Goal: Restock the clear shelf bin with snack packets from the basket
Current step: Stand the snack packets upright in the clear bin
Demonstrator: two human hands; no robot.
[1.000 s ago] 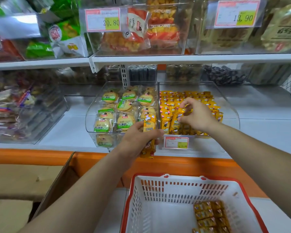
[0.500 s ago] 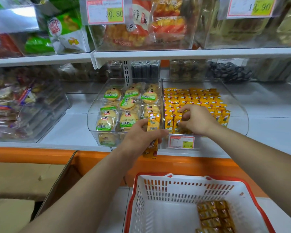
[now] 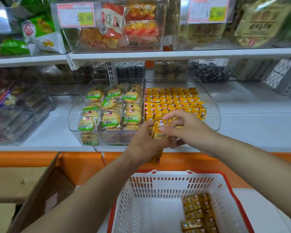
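Observation:
A clear shelf bin (image 3: 213, 105) on the middle shelf holds rows of small yellow snack packets (image 3: 173, 100). In front of its lower edge my left hand (image 3: 144, 143) grips a stack of the same yellow packets (image 3: 159, 132), whose lower end hangs below my palm. My right hand (image 3: 186, 128) meets it from the right and pinches the top packet of that stack with thumb and fingers. Below, a white basket with a red rim (image 3: 160, 185) holds several more packets (image 3: 198, 214) in its right corner.
A second clear bin (image 3: 74, 113) of round biscuits in green-labelled wrappers stands just left of the yellow one. Price-tagged bins fill the upper shelf (image 3: 175, 55). An open cardboard box (image 3: 40, 187) sits at the lower left, under the orange shelf front (image 3: 81, 158).
My right hand has come back from inside the bin to the stack held by my left hand, and now pinches its top packet. My left hand shifted right toward it.

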